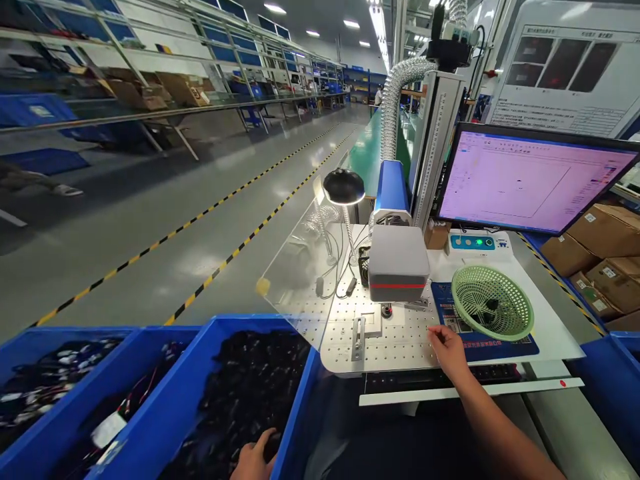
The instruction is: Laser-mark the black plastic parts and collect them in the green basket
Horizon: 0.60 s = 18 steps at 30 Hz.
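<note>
My left hand (pixel 254 461) is at the bottom edge of the picture, over the right side of a blue bin (pixel 213 357) full of small black plastic parts (pixel 250 373). Its thumb and fingers curl around a dark piece that looks like one of these parts. The lower hand is cut off. My right hand (pixel 449 350) hovers over the front right of a perforated metal work plate (pixel 400 347), fingertips pinched together; whatever is between them is too small to make out. Left of it, a small metal fixture (pixel 359 339) sits on the plate, under a grey machine head (pixel 399 263).
A green plastic basket (pixel 520 293) with a dark piece inside stands on a blue mat (pixel 525 348). Behind are a control box (pixel 479 244) and a monitor (pixel 535 177). A clear panel (pixel 295 293) juts left. Cartons (pixel 607 233) are stacked at right.
</note>
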{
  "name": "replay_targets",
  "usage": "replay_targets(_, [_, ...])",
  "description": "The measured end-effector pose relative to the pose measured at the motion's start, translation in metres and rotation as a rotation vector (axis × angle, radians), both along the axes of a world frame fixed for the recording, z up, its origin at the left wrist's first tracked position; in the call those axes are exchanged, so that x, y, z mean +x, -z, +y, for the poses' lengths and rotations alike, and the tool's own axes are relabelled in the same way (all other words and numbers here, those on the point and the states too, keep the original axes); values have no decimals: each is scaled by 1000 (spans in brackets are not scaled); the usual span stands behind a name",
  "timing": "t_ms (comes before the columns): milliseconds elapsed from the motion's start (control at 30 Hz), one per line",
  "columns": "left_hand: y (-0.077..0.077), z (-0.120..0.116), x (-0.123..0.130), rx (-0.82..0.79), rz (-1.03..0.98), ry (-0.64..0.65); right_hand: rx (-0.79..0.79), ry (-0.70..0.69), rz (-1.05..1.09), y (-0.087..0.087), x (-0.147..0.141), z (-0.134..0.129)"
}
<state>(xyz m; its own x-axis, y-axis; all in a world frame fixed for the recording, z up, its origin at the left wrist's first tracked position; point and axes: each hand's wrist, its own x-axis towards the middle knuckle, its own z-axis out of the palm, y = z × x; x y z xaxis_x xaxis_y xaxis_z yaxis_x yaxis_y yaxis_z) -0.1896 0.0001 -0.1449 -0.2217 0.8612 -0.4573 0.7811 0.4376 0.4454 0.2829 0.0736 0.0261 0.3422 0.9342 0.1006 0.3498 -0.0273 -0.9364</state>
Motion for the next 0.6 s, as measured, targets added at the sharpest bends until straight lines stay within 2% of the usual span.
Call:
replay_targets(100, [1, 7, 2, 12, -8, 16, 25, -49, -108, -4, -24, 26])
replay_targets(167, [-8, 8, 6, 38, -55, -39, 2, -88, -213, -9, -42, 43])
replay_targets(233, [-25, 7, 11, 75, -188, -162, -26, -120, -313, -13, -59, 59])
replay_targets(333, [-53, 3, 15, 66, -661, -450, -36, -156, -408, -18, -77, 77])
replay_targets(400, [-63, 1, 12, 75, -755, -538, -41, -163, -470, -17, -83, 86])
replay_targets(500, [-64, -4, 0, 96, -859, -638, -33, -172, -534, -16, -85, 91])
replay_targets(600, [-60, -9, -16, 128, -1007, -702, -31, -149, -503, -27, -77, 83])
